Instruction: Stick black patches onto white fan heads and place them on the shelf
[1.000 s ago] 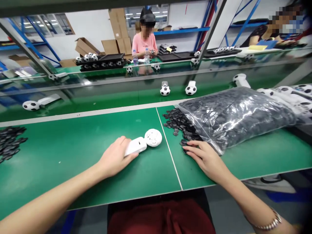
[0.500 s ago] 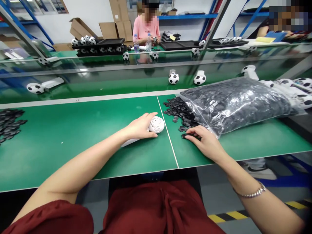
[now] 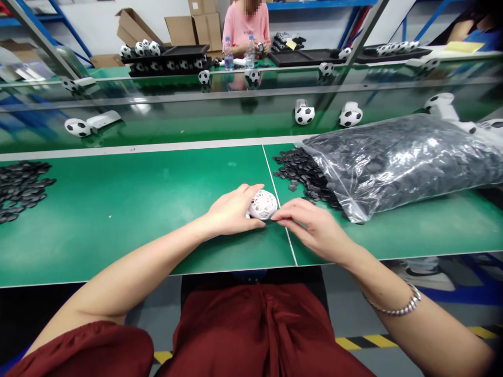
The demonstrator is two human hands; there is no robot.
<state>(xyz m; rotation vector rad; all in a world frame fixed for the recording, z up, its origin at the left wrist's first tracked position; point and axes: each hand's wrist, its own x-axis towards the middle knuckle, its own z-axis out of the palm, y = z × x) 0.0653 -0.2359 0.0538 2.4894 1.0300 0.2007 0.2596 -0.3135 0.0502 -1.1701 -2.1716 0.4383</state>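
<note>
Centre of frame: the left hand (image 3: 231,212) closes round a white perforated ball-shaped part (image 3: 262,204) resting on the green bench (image 3: 129,209), covering its left side and whatever lies beneath the palm; the right hand (image 3: 310,230) meets the part's right edge with pinched fingertips (image 3: 278,215) — whether a small piece sits between them cannot be told; right of centre, a clear bag (image 3: 408,157) of black pieces lies on its side, its far end cut off by the frame edge; loose black pieces (image 3: 301,173) spill from its mouth; at far left, a second black pile (image 3: 21,186) is partly cropped; above, football-patterned items (image 3: 304,114) stand on the conveyor (image 3: 196,120); top centre, a co-worker in pink (image 3: 245,26) — head out of frame.
</note>
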